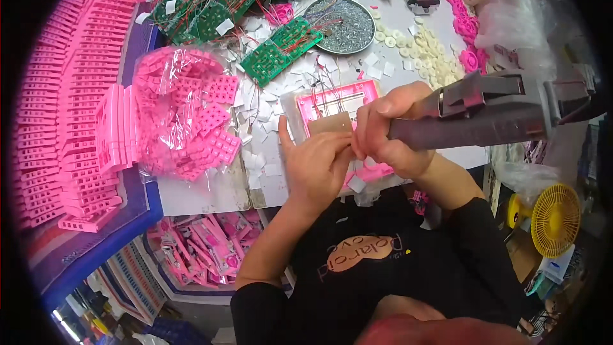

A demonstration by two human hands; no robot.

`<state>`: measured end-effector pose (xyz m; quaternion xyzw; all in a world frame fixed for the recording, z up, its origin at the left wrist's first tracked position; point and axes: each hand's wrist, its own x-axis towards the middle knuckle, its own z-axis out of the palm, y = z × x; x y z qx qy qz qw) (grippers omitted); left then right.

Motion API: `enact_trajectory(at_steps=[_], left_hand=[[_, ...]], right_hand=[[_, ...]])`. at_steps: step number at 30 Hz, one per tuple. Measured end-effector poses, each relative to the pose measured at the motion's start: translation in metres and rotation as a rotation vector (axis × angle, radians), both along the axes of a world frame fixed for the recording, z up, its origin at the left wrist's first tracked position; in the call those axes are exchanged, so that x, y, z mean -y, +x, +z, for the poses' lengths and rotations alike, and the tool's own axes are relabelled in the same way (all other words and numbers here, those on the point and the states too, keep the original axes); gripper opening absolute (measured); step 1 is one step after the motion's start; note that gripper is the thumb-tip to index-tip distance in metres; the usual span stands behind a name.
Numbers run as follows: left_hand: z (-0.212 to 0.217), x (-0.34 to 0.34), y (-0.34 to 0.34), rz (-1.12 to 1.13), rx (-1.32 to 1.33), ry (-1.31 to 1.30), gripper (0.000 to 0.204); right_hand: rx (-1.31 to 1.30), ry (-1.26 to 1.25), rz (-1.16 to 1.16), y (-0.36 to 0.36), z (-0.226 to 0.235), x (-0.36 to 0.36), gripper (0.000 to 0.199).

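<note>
My right hand is wrapped round the dark grey body of what looks like an electric screwdriver; its tip is hidden by my fingers. Just left of it, my left hand has its fingers bent into a pinch, touching the right fingertips, while one finger sticks out to the side. What the pinch holds, if anything, is hidden. Under both hands lies a pink plastic casing, with thin wires running into it. A small brown board sits over the casing, beside my left fingers.
Beyond the casing are a green circuit board and a round metal dish of small metal parts. Cream discs lie to its right. A clear bag of pink keypads and stacked pink parts stand left. A yellow fan is at right.
</note>
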<state>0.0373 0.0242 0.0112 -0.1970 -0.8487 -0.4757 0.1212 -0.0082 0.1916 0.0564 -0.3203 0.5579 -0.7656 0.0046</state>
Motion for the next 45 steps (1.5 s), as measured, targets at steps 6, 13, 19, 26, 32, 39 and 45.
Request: enact_trajectory(at_steps=[6,13,19,26,32,39,45], left_hand=[[0.018,-0.005,-0.086,-0.169,0.014,0.093,0.007],[-0.014,-0.058,-0.204,-0.016,-0.177,-0.801,0.018],[-0.015,-0.065,-0.207,0.002,-0.205,-0.813,0.026],[0.006,-0.043,-0.194,0.097,-0.001,-0.476,0.033],[0.017,0.02,-0.089,0.073,0.078,0.047,0.013],[0.002,0.043,0.001,0.094,0.018,-0.073,0.011],[-0.01,0.03,0.031,0.122,-0.034,-0.203,0.014]], right_hand=[[0.232,0.119,-0.077,-0.027,0.024,-0.038,0.079],[0.336,0.342,0.054,-0.073,0.076,-0.082,0.064],[0.267,0.156,-0.034,-0.016,0.021,-0.036,0.058],[0.211,0.172,0.065,0.012,-0.007,0.002,0.04],[0.199,0.234,0.142,0.013,-0.013,0.005,0.033],[-0.065,0.396,0.205,0.009,-0.016,0.008,0.027],[0.0,0.273,0.188,0.005,-0.009,0.013,0.03]])
